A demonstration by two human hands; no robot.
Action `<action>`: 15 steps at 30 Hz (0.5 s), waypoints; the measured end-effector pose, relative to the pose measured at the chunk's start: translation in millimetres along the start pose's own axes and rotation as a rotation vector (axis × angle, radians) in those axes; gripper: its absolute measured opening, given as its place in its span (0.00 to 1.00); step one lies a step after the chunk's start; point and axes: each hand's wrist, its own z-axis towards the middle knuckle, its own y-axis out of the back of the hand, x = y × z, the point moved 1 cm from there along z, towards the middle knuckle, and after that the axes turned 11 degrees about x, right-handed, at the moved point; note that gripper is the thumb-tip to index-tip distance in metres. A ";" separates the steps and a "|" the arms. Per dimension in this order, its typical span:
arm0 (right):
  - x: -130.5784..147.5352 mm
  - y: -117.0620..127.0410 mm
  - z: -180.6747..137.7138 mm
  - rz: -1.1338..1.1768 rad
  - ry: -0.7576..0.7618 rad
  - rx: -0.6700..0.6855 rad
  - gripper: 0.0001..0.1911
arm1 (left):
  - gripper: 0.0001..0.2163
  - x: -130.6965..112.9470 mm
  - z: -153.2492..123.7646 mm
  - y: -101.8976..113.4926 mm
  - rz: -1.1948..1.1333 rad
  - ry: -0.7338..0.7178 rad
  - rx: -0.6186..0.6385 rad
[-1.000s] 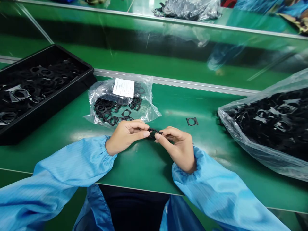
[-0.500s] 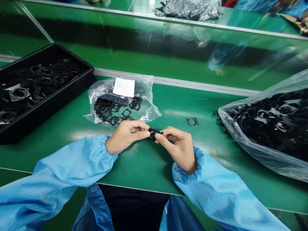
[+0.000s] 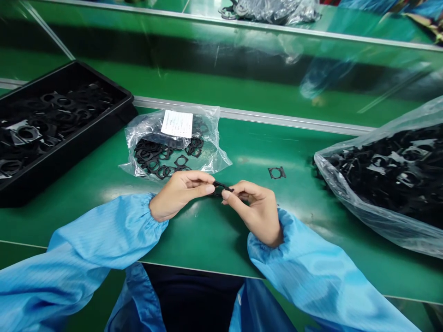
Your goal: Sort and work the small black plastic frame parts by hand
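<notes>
Between my two hands, above the green table, is a small black plastic frame (image 3: 221,188) with a round opening. My left hand (image 3: 183,192) pinches its left end between thumb and fingers. The right end is pinched by my right hand (image 3: 255,207). My fingers cover parts of it, and whether it is one piece or two pressed together I cannot tell. A loose black frame (image 3: 276,173) with a round hole lies flat on the table, beyond my right hand. Just past my left hand lies a clear plastic bag (image 3: 211,159) with black rings (image 3: 152,154) and a white label (image 3: 177,123).
A black bin (image 3: 104,122) of dark ring-shaped parts stands at the left. At the right, a large clear bag (image 3: 349,203) holds many similar black pieces. A raised ledge runs across the back, with another plastic bag (image 3: 280,11) on its shelf.
Both hands keep their pinch on the black frame, which looks slightly more tilted, its right end lower. The view has shifted a little; the other parts stay put.
</notes>
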 end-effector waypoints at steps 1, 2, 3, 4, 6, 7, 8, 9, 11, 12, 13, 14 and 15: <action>-0.5 -0.1 -0.1 -0.015 0.006 0.001 0.21 | 0.14 -0.1 0.0 0.6 0.017 0.001 -0.013; -1.1 -0.2 -0.2 -0.026 0.011 0.002 0.20 | 0.14 0.0 0.1 1.0 0.030 0.001 -0.021; -1.7 -0.2 -0.2 -0.033 0.016 0.005 0.20 | 0.14 0.2 0.2 1.3 0.038 0.000 -0.027; -2.2 -0.2 -0.3 -0.038 0.022 0.005 0.19 | 0.14 0.4 0.2 1.4 0.041 -0.003 -0.030; -2.8 -0.1 -0.5 -0.046 0.027 0.005 0.19 | 0.14 0.8 0.2 1.0 0.040 -0.011 -0.032; -3.0 -0.1 -0.7 -0.047 0.028 0.008 0.19 | 0.15 0.9 0.1 0.6 0.038 -0.013 -0.031; -3.1 -0.1 -0.8 -0.046 0.029 0.011 0.19 | 0.15 1.0 0.0 0.2 0.036 -0.014 -0.028; -3.2 -0.1 -1.0 -0.045 0.029 0.015 0.19 | 0.15 0.9 -0.1 -0.2 0.034 -0.014 -0.021; -3.6 -0.1 -0.9 -0.045 0.034 0.022 0.18 | 0.15 0.8 0.0 -0.6 0.031 -0.012 -0.004; -3.9 0.0 -0.6 -0.045 0.035 0.023 0.17 | 0.15 0.8 0.1 -0.5 0.033 -0.013 -0.001; -4.3 0.0 -0.3 -0.046 0.035 0.023 0.16 | 0.15 0.9 0.1 -0.1 0.037 -0.016 -0.003; -4.7 0.1 -0.2 -0.044 0.032 0.022 0.16 | 0.14 0.9 0.1 0.2 0.045 -0.016 -0.008; -4.9 0.1 -0.3 -0.041 0.027 0.016 0.15 | 0.14 1.0 -0.4 0.4 0.058 -0.015 -0.015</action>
